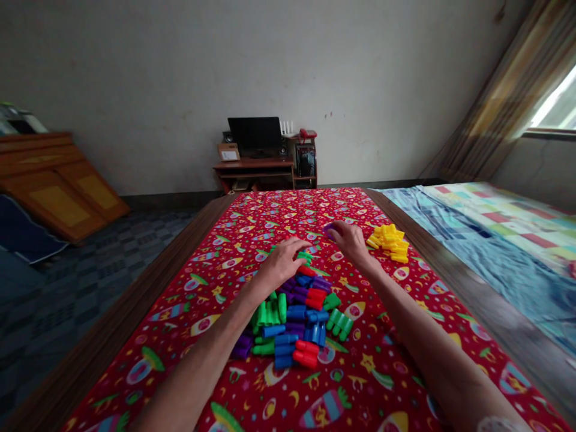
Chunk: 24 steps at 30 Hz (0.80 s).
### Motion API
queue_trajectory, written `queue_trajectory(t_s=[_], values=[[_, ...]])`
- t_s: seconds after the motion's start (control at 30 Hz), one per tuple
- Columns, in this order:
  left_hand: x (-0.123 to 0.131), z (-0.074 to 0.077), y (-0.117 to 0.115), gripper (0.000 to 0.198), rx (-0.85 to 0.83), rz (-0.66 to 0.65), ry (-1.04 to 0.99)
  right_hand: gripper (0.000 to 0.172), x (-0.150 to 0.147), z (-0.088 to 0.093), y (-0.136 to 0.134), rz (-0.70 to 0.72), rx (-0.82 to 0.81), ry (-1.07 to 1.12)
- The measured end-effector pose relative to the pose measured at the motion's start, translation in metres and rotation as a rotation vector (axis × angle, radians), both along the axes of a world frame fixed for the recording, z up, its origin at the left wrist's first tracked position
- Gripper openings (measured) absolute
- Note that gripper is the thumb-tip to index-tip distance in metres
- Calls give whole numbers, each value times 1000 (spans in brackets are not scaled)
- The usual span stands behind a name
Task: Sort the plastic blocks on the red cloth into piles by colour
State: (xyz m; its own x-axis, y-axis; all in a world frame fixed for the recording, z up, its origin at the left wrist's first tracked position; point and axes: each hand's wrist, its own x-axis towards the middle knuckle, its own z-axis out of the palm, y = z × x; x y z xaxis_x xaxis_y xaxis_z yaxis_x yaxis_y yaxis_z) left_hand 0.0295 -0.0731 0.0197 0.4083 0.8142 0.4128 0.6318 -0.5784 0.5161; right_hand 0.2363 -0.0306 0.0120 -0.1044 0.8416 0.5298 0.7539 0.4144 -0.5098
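A purple plastic building block (329, 230) is pinched between the thumb and fingers of my right hand (351, 241), raised over the cloth just left of a heap of yellow blocks (389, 242). My left hand (283, 261) hovers at the far end of a mixed pile, its thumb and fingers apart and nothing visible between them. In that pile lie blue blocks (285, 351), red blocks (306, 354), green blocks (340, 324) and purple blocks (243, 346). A few green blocks (305, 257) show beside my left fingertips; others there are partly hidden by the hand.
A red patterned cloth (315, 207) covers the long table, with its dark wooden border (407, 231) showing. To the right is a bed (508, 222). Against the far wall stands a desk (254, 163) with a monitor (254, 135). A wooden cabinet (58, 186) is at left.
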Motion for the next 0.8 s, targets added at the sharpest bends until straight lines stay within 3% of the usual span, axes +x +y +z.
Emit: queue_trajectory(t_s=[0.1, 0.17, 0.3, 0.4, 0.53, 0.63, 0.7, 0.8], values=[[3, -13, -3, 23, -76, -154, 104, 22, 22, -12, 11, -151, 20, -172], [2, -21, -4, 21, -118, -184, 150, 25, 30, -20, 13, -185, -9, -264], [-10, -23, -1, 23, -159, -82, 240, 25, 35, -27, 12, -161, -82, -328], [-17, -18, 1, 32, -183, -55, 316, 25, 31, -22, 11, -117, -43, -302], [-15, -13, -3, 25, -149, -41, 383, 25, 13, -2, 0, -3, -34, -316], [-11, -10, -5, 19, -167, -18, 389, 23, -6, 12, -22, 234, -185, -412], [-12, -9, -4, 15, -199, -9, 381, 17, -17, 17, -38, 382, -270, -499], [-17, -10, 1, 13, -221, 7, 351, 18, -27, 17, -51, 428, -289, -596]])
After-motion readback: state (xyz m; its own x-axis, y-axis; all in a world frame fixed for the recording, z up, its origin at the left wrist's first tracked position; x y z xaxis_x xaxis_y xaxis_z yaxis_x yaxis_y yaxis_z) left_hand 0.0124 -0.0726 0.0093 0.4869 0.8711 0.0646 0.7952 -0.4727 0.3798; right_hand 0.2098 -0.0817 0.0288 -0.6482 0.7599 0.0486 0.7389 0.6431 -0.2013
